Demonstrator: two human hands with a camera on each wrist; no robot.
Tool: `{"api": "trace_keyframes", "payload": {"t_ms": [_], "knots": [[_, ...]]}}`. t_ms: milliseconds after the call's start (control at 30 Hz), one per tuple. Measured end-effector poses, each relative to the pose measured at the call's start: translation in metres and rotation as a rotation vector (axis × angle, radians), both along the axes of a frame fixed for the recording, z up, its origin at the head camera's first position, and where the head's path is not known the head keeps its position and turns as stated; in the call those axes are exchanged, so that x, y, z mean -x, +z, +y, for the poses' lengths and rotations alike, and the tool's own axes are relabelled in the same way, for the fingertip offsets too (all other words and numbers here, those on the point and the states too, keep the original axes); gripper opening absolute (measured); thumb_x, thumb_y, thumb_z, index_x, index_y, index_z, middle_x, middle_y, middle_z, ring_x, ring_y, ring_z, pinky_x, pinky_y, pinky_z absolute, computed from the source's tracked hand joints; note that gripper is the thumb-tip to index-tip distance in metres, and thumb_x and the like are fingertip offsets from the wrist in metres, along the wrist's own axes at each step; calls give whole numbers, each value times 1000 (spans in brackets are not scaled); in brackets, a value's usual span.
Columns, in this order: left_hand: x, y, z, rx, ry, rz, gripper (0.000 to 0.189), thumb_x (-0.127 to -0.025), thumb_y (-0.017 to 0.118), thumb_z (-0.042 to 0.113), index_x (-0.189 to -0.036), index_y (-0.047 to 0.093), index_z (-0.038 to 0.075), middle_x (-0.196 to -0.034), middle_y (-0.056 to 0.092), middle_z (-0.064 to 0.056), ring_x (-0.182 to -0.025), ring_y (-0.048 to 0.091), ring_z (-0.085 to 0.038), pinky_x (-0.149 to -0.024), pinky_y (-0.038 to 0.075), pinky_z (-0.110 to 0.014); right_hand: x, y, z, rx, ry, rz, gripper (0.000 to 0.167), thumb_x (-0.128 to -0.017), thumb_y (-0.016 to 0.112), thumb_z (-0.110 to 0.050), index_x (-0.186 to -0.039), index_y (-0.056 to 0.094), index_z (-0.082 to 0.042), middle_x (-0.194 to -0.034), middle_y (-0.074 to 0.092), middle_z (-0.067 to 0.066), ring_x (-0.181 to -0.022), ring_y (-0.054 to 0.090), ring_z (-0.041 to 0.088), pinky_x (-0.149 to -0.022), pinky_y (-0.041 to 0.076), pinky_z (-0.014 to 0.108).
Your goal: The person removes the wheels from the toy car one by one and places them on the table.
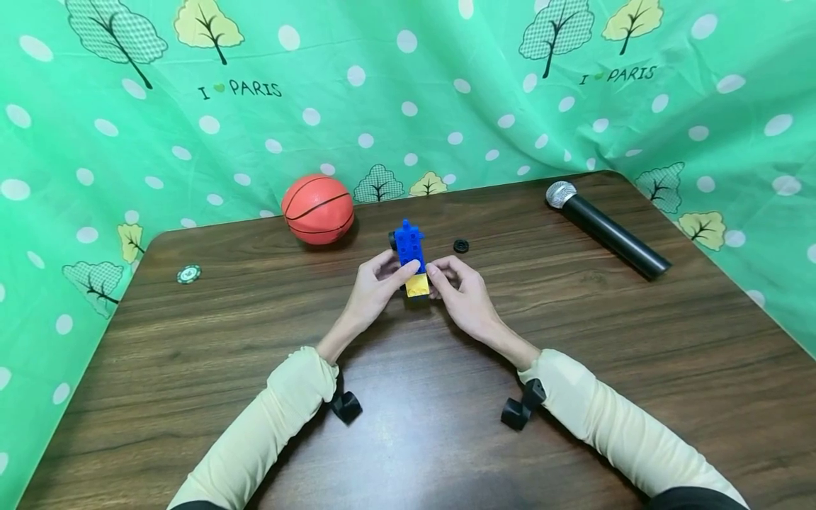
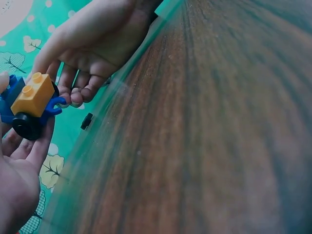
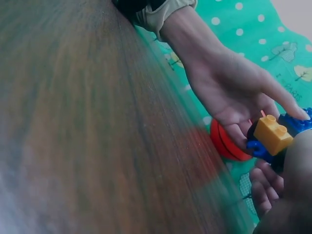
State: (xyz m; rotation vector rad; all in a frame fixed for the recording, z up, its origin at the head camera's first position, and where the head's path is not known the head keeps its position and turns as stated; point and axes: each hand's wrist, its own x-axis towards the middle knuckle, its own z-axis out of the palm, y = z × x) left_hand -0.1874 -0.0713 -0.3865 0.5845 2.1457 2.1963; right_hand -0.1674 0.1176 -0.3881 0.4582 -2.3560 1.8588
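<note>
- So the person is holding a little blue toy car (image 1: 409,244) between both hands, about mid-table (image 1: 433,453), and it's looking lifted off the wood.
- Left hand (image 1: 376,287) is gripping it, thumb pressing on top, fingers tucking underneath.
- Right hand (image 1: 468,297) is pinching the car's right side, thumb and finger closing in around the near right wheel (image 2: 56,90).
- Yellow block (image 1: 417,285) is sitting on the end nearest the person.
- I'm guessing we're mid wheel-fitting: a wheel is showing at the far left (image 1: 392,241), but the far right spot is looking bare, and a loose wheel (image 1: 461,246) is lying on the table just beyond the right hand.
- IMO the next move is calling for the left hand keeping the car steady while the right is freeing up for that loose wheel.
- Basketball (image 1: 317,210) and microphone (image 1: 612,234) are just sitting farther back, not getting in the way.
</note>
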Motion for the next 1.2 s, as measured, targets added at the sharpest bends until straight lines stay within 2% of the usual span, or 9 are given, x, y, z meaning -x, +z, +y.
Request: {"api": "trace_keyframes", "payload": {"t_ms": [167,267,367,467,667,933,1067,1200], "knots": [[2,-1,-1,-22,11,-9,36,-100,66,18,-128,65,-5,-108,73,-15,-96,68,-15,-86,56,-30,-1,0,-4,47,19,-26,23,-110,53,-13,-116,62,8,-89,68,11,-80,64,21,-74,54,28],[3,-3,-2,-76,-13,-46,41,-101,63,19,-133,62,-7,-116,71,-18,-101,67,-15,-88,56,-32,-2,1,-5,67,55,-21,24,-110,52,-11,-121,59,9,-92,67,13,-81,62,22,-75,53,30],[4,-4,-3,-126,-50,-67,47,-102,61,21,-138,57,-8,-122,68,-22,-104,67,-16,-90,57,-36,-3,0,-6,63,69,13,24,-109,52,-9,-123,59,9,-98,69,16,-84,63,22,-76,54,30],[3,-4,-2,-146,-67,-54,50,-101,63,24,-138,55,-9,-121,68,-23,-104,67,-16,-90,57,-37,-3,-1,-7,4,27,99,21,-109,54,-10,-120,62,6,-97,70,15,-83,64,21,-75,53,28],[1,-1,1,-104,5,-4,44,-100,65,23,-131,61,-7,-112,72,-18,-99,69,-15,-88,57,-33,-5,-4,-12,-129,-146,304,18,-106,59,-14,-110,68,1,-89,71,8,-78,63,17,-70,50,26],[-2,-1,4,-41,115,81,32,-98,69,14,-122,65,-7,-110,73,-18,-97,71,-16,-87,57,-32,-2,-4,-15,-117,-264,365,16,-101,68,-16,-103,69,0,-78,68,5,-68,60,16,-63,46,21],[-4,-1,4,-19,133,75,30,-97,71,14,-120,66,-6,-108,73,-17,-95,71,-15,-85,58,-30,4,-5,-11,-125,-263,429,12,-100,70,-13,-99,69,-2,-74,63,4,-64,55,14,-59,43,19],[-3,-2,3,-36,138,69,30,-98,70,15,-119,66,-6,-108,73,-16,-94,71,-15,-86,57,-30,10,-5,-4,-191,-199,510,12,-102,66,-12,-105,69,-1,-76,57,3,-64,52,14,-58,41,22]]}}
